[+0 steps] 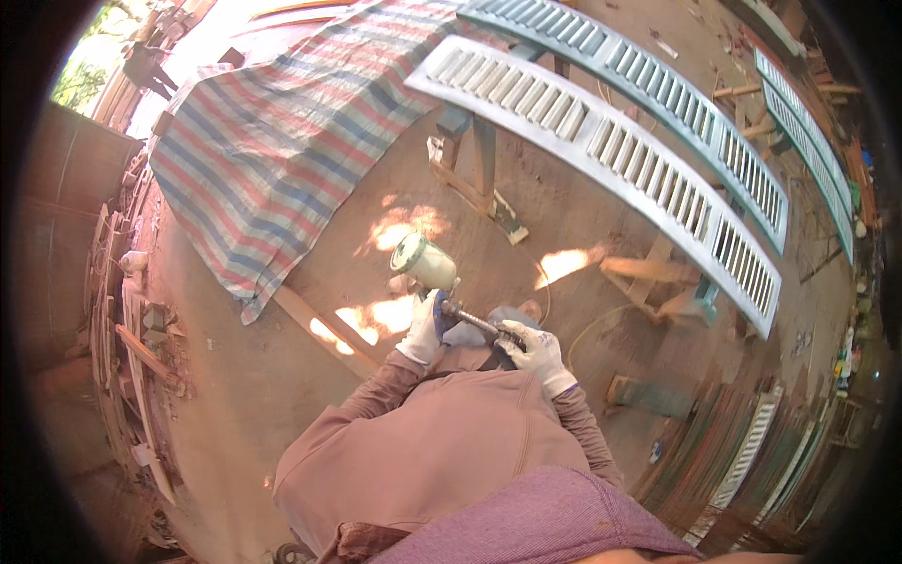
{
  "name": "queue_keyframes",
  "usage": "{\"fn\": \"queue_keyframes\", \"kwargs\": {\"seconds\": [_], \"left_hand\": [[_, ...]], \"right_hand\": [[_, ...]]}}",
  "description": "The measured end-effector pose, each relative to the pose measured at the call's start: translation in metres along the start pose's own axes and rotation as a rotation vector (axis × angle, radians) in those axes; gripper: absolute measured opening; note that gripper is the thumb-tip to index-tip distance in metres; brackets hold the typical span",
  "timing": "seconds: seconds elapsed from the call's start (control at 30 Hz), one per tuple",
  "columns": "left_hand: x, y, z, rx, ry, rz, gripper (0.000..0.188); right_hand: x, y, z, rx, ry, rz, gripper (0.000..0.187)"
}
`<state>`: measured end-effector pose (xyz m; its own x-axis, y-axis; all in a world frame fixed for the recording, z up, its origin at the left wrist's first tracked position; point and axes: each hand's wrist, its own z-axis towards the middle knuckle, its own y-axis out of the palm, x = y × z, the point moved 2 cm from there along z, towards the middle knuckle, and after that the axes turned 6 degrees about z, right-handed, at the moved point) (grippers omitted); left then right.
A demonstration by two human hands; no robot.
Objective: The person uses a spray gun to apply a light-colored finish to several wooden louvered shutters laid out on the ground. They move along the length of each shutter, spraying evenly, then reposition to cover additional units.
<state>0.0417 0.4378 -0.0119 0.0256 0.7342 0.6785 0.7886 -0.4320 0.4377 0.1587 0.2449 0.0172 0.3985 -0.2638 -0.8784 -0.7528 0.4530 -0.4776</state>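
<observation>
A spray gun with a pale, paint-smeared cup is held crosswise in front of my body. My left hand, in a white work glove with some blue on it, is closed round the gun just below the cup. My right hand, gloved in white too, grips the other end of its metal shaft. Exactly where the fingers sit on the gun is partly hidden. Ahead to the right, a long whitish louvered panel rests raised on trestles, apart from both hands.
Behind it lies a blue-grey louvered panel, with more slatted panels at far right. Striped tarpaulin drapes something at the left. A wooden trestle and a thin hose are on the floor. Stacked boards fill the lower right.
</observation>
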Motion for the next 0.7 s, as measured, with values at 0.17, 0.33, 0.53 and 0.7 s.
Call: {"fn": "queue_keyframes", "kwargs": {"seconds": [0.17,0.33,0.53,0.7], "left_hand": [[-0.010,-0.006,0.036,0.082,0.026,-0.108,0.028],[-0.004,0.011,0.049,0.118,0.027,-0.139,0.029],[-0.016,0.023,0.057,0.059,0.194,0.025,0.021],[-0.039,0.062,0.062,0.280,0.144,-0.005,0.017]], "right_hand": [[0.003,-0.026,0.031,-0.077,0.007,0.034,0.034],[0.015,-0.044,0.051,-0.142,-0.004,0.062,0.033],[0.032,-0.061,0.058,-0.133,0.037,0.064,0.034],[0.071,-0.079,0.047,-0.114,0.144,-0.069,0.037]]}}
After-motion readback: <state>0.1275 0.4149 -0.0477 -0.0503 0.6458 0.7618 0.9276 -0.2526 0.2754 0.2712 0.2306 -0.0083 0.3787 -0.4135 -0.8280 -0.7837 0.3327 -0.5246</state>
